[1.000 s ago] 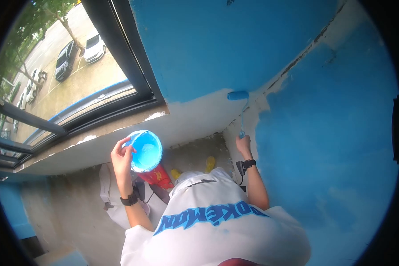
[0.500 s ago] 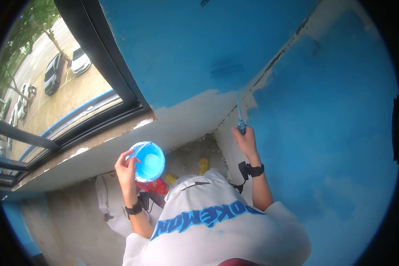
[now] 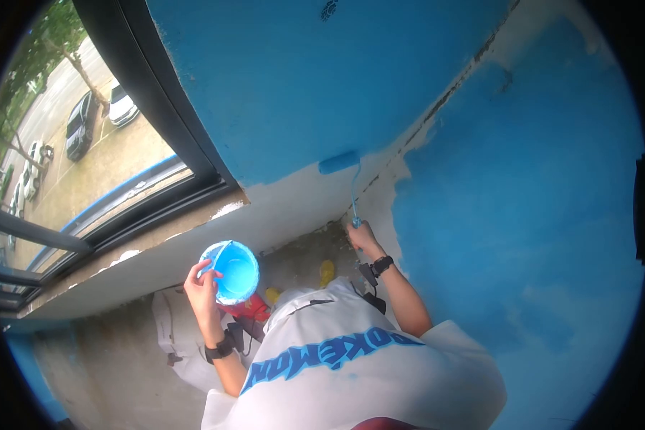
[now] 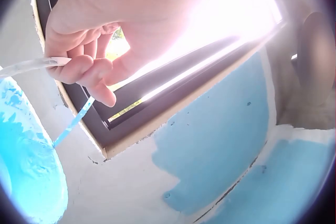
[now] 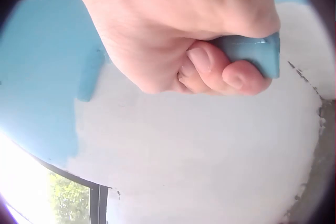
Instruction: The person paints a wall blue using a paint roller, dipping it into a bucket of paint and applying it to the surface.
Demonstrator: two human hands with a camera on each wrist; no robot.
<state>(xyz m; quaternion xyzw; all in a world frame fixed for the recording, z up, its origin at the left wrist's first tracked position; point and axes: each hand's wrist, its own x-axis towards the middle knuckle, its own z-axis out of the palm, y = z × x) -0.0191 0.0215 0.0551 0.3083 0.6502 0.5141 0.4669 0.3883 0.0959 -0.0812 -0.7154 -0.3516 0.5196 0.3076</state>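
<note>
My left hand (image 3: 203, 290) holds a small bucket (image 3: 249, 283) of bright blue paint by its handle, left of my body. In the left wrist view, curled fingers grip the paint-smeared handle strap (image 4: 74, 121), and the bucket's blue inside (image 4: 31, 166) shows at the edge. My right hand (image 3: 365, 240) is wrapped round the blue handle (image 5: 254, 53) of a paint roller (image 3: 338, 163). Its blue sleeve lies on the wall, where blue paint (image 3: 294, 93) meets a bare whitish strip (image 3: 287, 197). The right wrist view shows the roller sleeve (image 5: 90, 75) at that same paint edge.
A dark-framed window (image 3: 168, 86) is on the left, above a rough sill (image 3: 211, 204). A cracked corner joint (image 3: 448, 97) separates the front wall from the blue right wall (image 3: 509, 215). Yellow shoes (image 3: 327, 271) and a red object (image 3: 249, 309) show on the floor below.
The roller went up onto the blue area, then came back down and farther left to the paint edge. My right hand moved left with it. The bucket stays in my left hand.
</note>
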